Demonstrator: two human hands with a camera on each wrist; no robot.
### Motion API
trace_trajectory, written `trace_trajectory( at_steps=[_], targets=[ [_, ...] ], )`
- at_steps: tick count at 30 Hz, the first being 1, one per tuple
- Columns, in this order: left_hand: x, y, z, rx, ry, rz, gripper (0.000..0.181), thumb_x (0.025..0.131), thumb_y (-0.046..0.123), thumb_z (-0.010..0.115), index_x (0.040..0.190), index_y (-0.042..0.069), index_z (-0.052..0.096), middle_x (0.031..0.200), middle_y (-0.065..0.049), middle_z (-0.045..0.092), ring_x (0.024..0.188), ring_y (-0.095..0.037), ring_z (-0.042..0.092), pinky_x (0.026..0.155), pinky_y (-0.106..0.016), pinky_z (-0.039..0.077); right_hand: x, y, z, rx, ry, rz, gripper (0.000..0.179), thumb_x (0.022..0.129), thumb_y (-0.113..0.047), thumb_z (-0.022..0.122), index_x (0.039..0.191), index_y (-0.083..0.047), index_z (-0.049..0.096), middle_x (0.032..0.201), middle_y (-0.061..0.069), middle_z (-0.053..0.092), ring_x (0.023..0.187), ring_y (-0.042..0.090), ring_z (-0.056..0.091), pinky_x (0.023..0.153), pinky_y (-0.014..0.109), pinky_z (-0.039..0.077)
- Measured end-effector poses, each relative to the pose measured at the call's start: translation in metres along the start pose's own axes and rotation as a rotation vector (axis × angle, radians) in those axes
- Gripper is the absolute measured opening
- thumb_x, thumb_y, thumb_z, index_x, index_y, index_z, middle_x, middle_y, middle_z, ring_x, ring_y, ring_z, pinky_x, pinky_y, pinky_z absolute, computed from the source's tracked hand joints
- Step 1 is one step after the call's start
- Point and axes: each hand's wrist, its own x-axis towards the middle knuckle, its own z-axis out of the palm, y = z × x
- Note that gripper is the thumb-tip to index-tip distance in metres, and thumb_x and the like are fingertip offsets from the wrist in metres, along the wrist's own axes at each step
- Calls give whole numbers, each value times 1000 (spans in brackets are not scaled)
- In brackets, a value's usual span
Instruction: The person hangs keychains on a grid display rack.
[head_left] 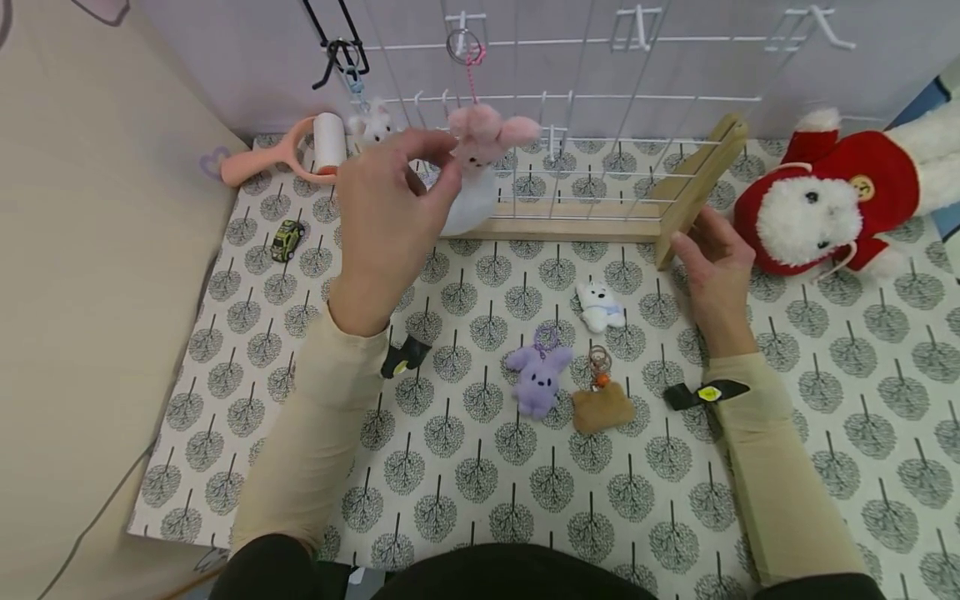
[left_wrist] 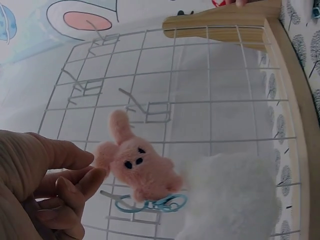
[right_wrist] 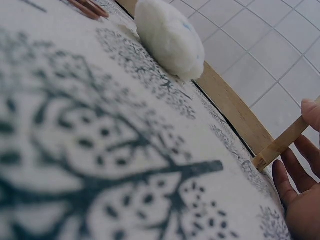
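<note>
My left hand point(head_left: 393, 225) is at the wire rack point(head_left: 585, 171), thumb and forefinger pinching one ear of a pink bunny plush keychain point(left_wrist: 140, 167). In the head view, the keychain's ring loops over a white hook, and its pink chain runs down to the bunny. Just below it is a fluffy white thing point(head_left: 476, 204), partly behind the hand. My right hand point(head_left: 716, 267) holds the rack's wooden end piece point(head_left: 697, 187), thumb on the near side and fingers round behind. A white plush keychain point(head_left: 372, 123) hangs from the black hook point(head_left: 337, 54).
On the tree-print cloth lie a purple bunny keychain point(head_left: 538, 382), a brown plush keychain point(head_left: 602, 408) and a small white plush point(head_left: 598, 307). A lint roller point(head_left: 288, 154) and toy car point(head_left: 287, 240) are at left; a red-clothed plush point(head_left: 840, 187) lies at right.
</note>
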Motion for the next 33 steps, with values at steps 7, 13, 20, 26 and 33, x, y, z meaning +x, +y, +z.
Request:
trace_trajectory(
  at_steps=[7, 13, 20, 26, 33],
  targets=[
    [-25, -6, 6, -50, 1, 84, 17, 95, 9, 74, 108, 0, 80, 95, -9, 80, 51, -10, 52, 52, -14, 34, 0, 0, 0, -22, -16, -3, 50, 95, -2, 75, 144, -11, 66, 147, 10, 63, 136, 22, 57, 118, 32, 41],
    [-43, -18, 19, -129, -94, 76, 16, 94, 6, 76, 108, -1, 79, 95, -10, 79, 49, -8, 50, 48, -16, 34, 0, -1, -1, -58, -11, 1, 50, 96, -5, 75, 145, -12, 65, 149, 9, 62, 136, 22, 56, 120, 32, 39],
    [-63, -37, 39, -248, -294, -29, 28, 93, 3, 77, 121, 1, 76, 111, -10, 79, 61, -11, 63, 54, -21, 49, 0, 0, 0, -42, -6, 4, 50, 95, -4, 75, 144, -12, 66, 147, 10, 63, 135, 22, 57, 119, 32, 40],
    [-76, -49, 57, -306, -442, -59, 37, 93, 4, 78, 129, 2, 72, 122, -11, 77, 75, -13, 72, 65, -25, 58, 0, 1, -2, -60, -26, -19, 51, 96, -5, 75, 145, -13, 65, 149, 9, 62, 136, 22, 56, 118, 32, 41],
    [-90, -61, 76, -452, -584, -116, 40, 91, 0, 79, 130, -2, 71, 123, -17, 75, 88, -20, 74, 75, -33, 61, 0, 1, -3, -68, -35, -23, 51, 96, -8, 76, 145, -15, 65, 150, 8, 62, 137, 22, 56, 119, 32, 41]
  ],
)
